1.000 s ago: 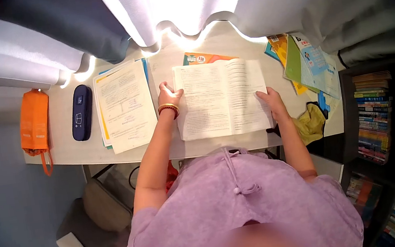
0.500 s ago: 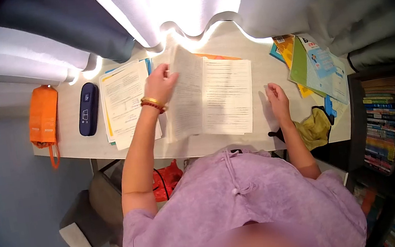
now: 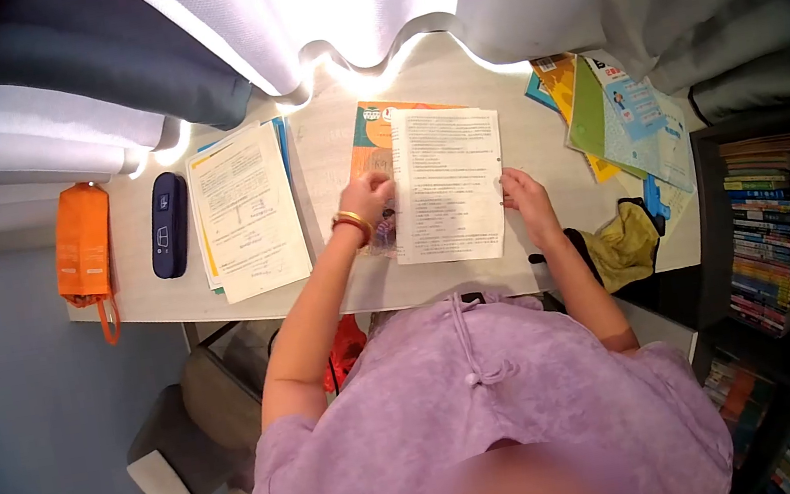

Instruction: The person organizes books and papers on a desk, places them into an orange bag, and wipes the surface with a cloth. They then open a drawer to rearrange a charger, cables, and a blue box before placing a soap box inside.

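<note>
At the left end of the surface [image 3: 320, 146] is an orange pouch [image 3: 83, 240], with its strap hanging over the front edge. Beside it is a dark blue case [image 3: 170, 223]. Next comes a pile of papers [image 3: 254, 216]. It looks all stacked up, but its edges do not match.

The left hand [image 3: 368, 195] has its fingers curled in close at the left edge of the printed pages [image 3: 448, 189]. Its grip looks narrow, but I cannot tell if it is pinching any paper. The pages lie flat in the middle, just one page wide, so they look shut or folded. They are partly on top of a tilted orange book [image 3: 377, 131], whose left side pokes out. Lining them up with the book looks not done.

The right hand [image 3: 528, 203] is at the right edge of the pages. Its grip looks narrow too, but I cannot tell if it holds them. Near that wrist is a yellow-green cloth thing [image 3: 622, 245]. Behind it, bright books [image 3: 610, 121] are messily spread out, not stacked neatly.
</note>
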Motion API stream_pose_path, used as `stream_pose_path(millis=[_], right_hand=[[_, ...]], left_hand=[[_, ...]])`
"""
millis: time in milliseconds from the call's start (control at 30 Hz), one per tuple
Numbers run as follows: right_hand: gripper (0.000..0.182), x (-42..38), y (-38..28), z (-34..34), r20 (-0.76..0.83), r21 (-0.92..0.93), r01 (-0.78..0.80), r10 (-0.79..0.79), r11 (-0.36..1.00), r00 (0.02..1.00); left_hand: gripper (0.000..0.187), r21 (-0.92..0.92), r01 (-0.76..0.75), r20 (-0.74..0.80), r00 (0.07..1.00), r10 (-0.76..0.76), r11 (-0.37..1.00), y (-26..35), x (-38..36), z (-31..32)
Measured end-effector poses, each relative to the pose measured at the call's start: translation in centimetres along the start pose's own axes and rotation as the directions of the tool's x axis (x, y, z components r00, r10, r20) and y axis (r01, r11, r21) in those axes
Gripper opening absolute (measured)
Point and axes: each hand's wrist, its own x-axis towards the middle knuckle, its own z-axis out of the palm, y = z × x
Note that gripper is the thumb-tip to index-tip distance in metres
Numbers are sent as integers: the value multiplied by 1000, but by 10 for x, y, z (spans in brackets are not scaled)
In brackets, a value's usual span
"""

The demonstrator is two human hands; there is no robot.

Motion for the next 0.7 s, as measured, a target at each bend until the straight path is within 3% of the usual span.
stream_pose_path(millis=[100, 167, 267, 333, 400, 467, 500, 533, 567, 700], right_hand=[[38, -3, -6, 8, -1, -29, 44, -44, 999, 999], [38, -3, -14, 10, 15, -44, 39, -39, 998, 999], [39, -4, -16, 18, 30, -86, 64, -62, 994, 998], [38, -7, -19, 29, 64, -115, 100, -93, 988, 994], [36, -12, -31, 36, -17, 41, -6, 7, 999, 1000], [35, -8, -23, 33, 8, -29, 5, -5, 1000, 1000], [33, -5, -19, 29, -3, -96, 22, -23, 995, 1000], [33, -3, -16, 26, 8, -102, 25, -25, 995, 1000], [32, 1, -14, 24, 29, -114, 29, -25, 993, 999], [32, 8, -6, 29, 57, -160, 42, -34, 986, 998]], left_hand=[[31, -120, 30, -29, 999, -33, 992, 18, -11, 23], [33, -318, 15, 20, 1000, -9, 948, 14, -9, 34], [32, -195, -120, -43, 993, 114, 974, 9, -10, 41], [33, -213, -113, -66, 993, 101, 971, 12, -11, 34], [34, -230, -109, -89, 992, 90, 967, 8, -15, 5], [35, -444, -153, -108, 987, 116, 883, 8, -30, -33], [37, -202, -186, -290, 949, 123, 961, 0, -35, -55], [37, -392, -152, -173, 981, 89, 908, -19, -36, -81], [37, -486, -102, -169, 985, 21, 868, -18, -50, -111], [38, -355, -66, -332, 941, -60, 933, -106, -65, -183]])
